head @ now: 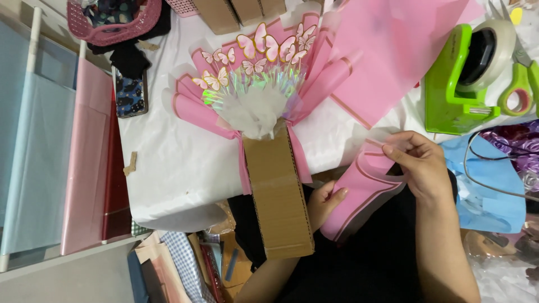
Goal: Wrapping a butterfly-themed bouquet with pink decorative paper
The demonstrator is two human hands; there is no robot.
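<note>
A fan-shaped bouquet point(252, 84) of pink wrapping folds, paper butterflies and white tissue lies on the white table point(168, 163), fixed to a brown cardboard handle point(278, 196) that juts over the near edge. My left hand point(325, 203) holds the lower part of a folded pink sheet point(362, 193) with a gold edge line, just right of the handle. My right hand point(418, 165) pinches the sheet's upper fold and a strip of clear tape between thumb and fingers.
A green tape dispenser point(455, 84) and green-handled scissors point(519, 84) sit at the right. More pink sheets point(393, 45) lie behind. A phone point(131, 92) and a pink basket point(112, 19) are at the left. Rolled paper sheets point(62, 163) hang left of the table.
</note>
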